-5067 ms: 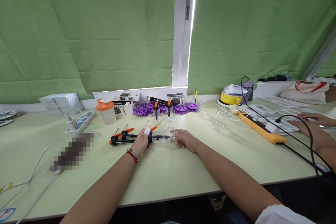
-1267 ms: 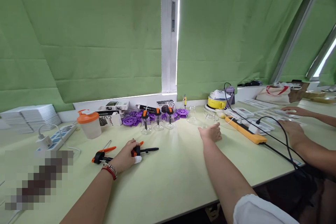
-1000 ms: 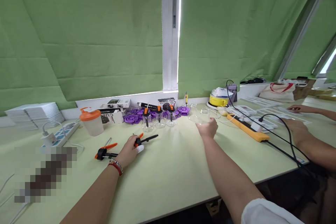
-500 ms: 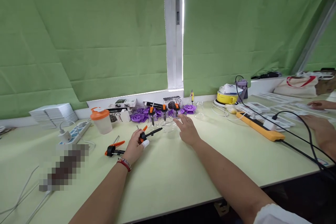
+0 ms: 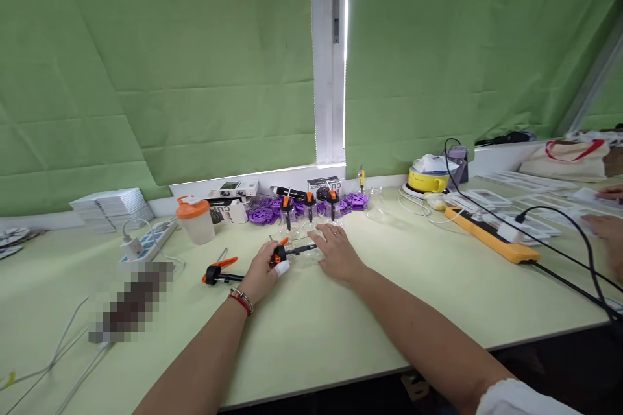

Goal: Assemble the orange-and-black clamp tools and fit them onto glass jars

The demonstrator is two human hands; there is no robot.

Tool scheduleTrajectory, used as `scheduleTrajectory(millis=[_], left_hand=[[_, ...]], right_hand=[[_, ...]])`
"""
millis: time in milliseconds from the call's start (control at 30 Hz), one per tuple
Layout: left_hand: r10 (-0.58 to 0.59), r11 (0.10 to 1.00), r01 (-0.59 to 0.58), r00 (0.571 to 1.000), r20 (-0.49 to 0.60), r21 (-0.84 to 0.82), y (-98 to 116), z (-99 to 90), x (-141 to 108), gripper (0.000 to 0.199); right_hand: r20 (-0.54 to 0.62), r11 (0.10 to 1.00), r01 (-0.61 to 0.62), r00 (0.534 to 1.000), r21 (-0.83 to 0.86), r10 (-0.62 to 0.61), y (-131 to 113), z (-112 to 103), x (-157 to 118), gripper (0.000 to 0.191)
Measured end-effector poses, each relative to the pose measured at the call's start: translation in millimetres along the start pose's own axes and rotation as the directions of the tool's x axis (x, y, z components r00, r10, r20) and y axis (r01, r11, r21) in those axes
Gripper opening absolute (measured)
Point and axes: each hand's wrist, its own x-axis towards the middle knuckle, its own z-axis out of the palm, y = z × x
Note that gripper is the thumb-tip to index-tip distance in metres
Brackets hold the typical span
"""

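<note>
My left hand is closed on a black and orange dispenser top, whose black stem points right. My right hand has its fingers curved over a clear glass bottle at the end of that stem. A second black and orange top lies on the table left of my left hand. Behind my hands three clear bottles with black and orange tops stand in a row, in front of purple round parts. One more clear bottle stands farther right.
A shaker cup with orange lid, boxes and a power strip are at left. An orange power strip with black cables and a yellow pot are at right. Another person's hands are at the far right edge.
The camera view has shifted slightly. My right hand has come down from the row of bottles and now holds a clear bottle round the stem of the top in my left hand.
</note>
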Motion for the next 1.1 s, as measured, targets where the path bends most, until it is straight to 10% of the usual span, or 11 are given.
scheduleTrajectory(millis=[533,900,1100], left_hand=[[-0.001,1.0,0.001,0.998,0.055,-0.005,-0.5,0.0,-1.5,0.047],[0.011,0.999,-0.008,0.998,0.068,-0.042,2.9,-0.2,-3.1,0.05],[0.024,0.998,-0.02,0.998,0.062,-0.054,7.3,2.8,-4.3,0.047]], right_hand=[[-0.002,0.938,0.062,0.998,0.342,-0.065,14.4,-6.2,-2.0,0.078],[0.314,0.274,-0.33,0.944,0.904,0.099,31.6,-4.7,-7.7,0.07],[0.315,0.147,-0.339,0.934,0.929,0.166,35.3,8.4,-6.3,0.054]])
